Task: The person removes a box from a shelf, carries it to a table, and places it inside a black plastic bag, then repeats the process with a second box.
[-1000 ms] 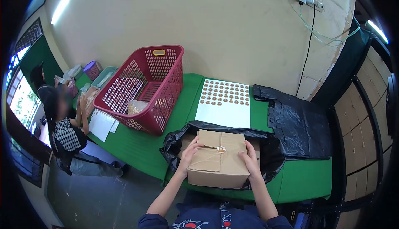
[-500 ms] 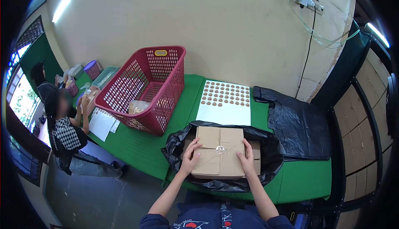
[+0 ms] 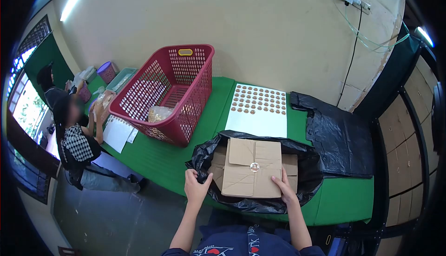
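A flat brown cardboard box (image 3: 244,179) with a round sticker rests on other cardboard within a black plastic bag (image 3: 309,174). My right hand (image 3: 287,192) grips the box at its right edge, thumb on top and the other fingers partly hidden down the side. At the bag's left rim, my left hand (image 3: 196,187) has its fingers curled around the black plastic, with the thumb apart on the near side. Beneath the box, more cardboard (image 3: 291,165) shows to the left and right inside the bag.
A red laundry basket (image 3: 190,102) holding a clear packet (image 3: 159,113) stands left on the green-covered table (image 3: 341,195). Behind the bag lies a white sheet of round stickers (image 3: 258,123); folded black plastic (image 3: 341,139) lies right. Two people (image 3: 76,139) work at the far left.
My left hand has left the box's left side and moved down-left to the bag's rim. My right hand stays on the box, slightly lower. The view has shifted a little.
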{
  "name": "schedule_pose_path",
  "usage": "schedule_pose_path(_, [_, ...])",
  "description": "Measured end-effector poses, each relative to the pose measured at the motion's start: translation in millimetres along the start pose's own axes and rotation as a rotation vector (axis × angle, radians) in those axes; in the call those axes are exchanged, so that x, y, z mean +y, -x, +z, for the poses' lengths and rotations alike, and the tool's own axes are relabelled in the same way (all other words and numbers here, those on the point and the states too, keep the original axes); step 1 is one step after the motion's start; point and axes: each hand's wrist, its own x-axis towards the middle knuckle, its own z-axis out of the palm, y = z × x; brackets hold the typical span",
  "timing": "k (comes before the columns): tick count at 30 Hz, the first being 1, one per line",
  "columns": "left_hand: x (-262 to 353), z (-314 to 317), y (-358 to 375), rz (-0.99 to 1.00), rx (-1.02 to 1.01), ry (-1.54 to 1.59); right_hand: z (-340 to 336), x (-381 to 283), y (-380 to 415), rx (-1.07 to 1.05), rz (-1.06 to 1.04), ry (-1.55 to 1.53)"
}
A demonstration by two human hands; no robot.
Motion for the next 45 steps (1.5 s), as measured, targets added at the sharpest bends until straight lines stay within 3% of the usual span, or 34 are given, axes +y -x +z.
schedule_pose_path(3, [-10.6, -3.5, 5.8, -0.083, -0.138, -0.056, 5.7, 2.1, -2.9, 0.023, -0.025, 0.008])
schedule_pose_path(6, [-22.4, 0.1, 6.5, -0.146, -0.192, 0.208, 12.5, 5.3, -11.1, 0.011, -0.103, 0.018])
schedule_pose_path(16, [5.0, -36.4, -6.1, -0.181, -0.116, 0.485, 65.9, 12.8, -31.6, 0.075, -0.101, -0.096])
schedule_pose_path(19, [7.2, -44.3, -8.0, -0.183, -0.108, 0.537, 67.9, 26.0, -34.9, 0.062, -0.228, -0.031])
schedule_pose_path(22, [24.8, -58.7, -6.6, -0.239, -0.017, 0.733, 70.5, 16.8, -31.2, 0.030, -0.160, -0.076])
schedule_pose_path(28, [16.6, -59.1, -28.6, -0.125, 0.023, 0.236, 89.8, 25.4, -19.2, 0.056, -0.240, -0.044])
schedule_pose_path(31, [-12.5, -43.2, -23.4, -0.109, -0.288, 0.353, 93.5, 42.1, -23.4, 0.106, -0.277, 0.115])
schedule_pose_path(32, [-10.4, -43.0, -18.6, -0.040, -0.324, 0.228, 94.2, 45.8, -25.6, 0.090, -0.291, 0.114])
schedule_pose_path(36, [37.9, -34.3, -10.2, 0.203, -0.143, -0.151, 97.3, 52.5, -33.1, 0.076, -0.336, 0.229])
schedule_pose_path(39, [71.6, -18.8, -23.8, 0.408, -0.413, 0.151, 98.6, 49.8, -33.6, 0.034, -0.297, 0.195])
schedule_pose_path(42, [97.6, 18.9, -40.3, 0.561, -0.696, 0.215, 90.0, 41.1, -32.7, -0.044, -0.240, 0.114])
schedule_pose_path(45, [104.1, 68.2, -58.1, 0.701, -0.786, 0.234, 70.2, 33.1, -37.0, -0.147, -0.169, 0.073])
